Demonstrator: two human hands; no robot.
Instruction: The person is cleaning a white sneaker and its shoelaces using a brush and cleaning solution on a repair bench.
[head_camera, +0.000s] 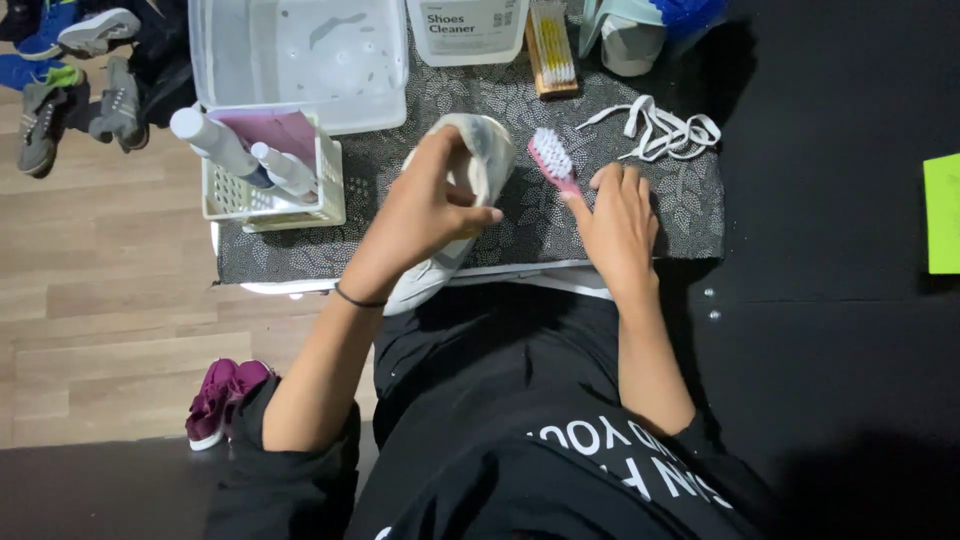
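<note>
My left hand (425, 205) is shut on a white sneaker (478, 165), fingers inside its opening, holding it tilted over the patterned grey mat (690, 220). My right hand (618, 222) rests on the mat with its fingers closed on the pink handle of a white-bristled brush (551, 157), which points up and left beside the shoe. Loose white laces (655, 130) lie just beyond the right hand.
A white slotted basket (275, 190) with spray bottles (215, 140) stands left. Behind are a clear plastic tub (300, 55), a white cleaner bottle (468, 28), a wooden brush (552, 45) and another shoe (630, 35). Shoes (222, 400) lie on the wooden floor.
</note>
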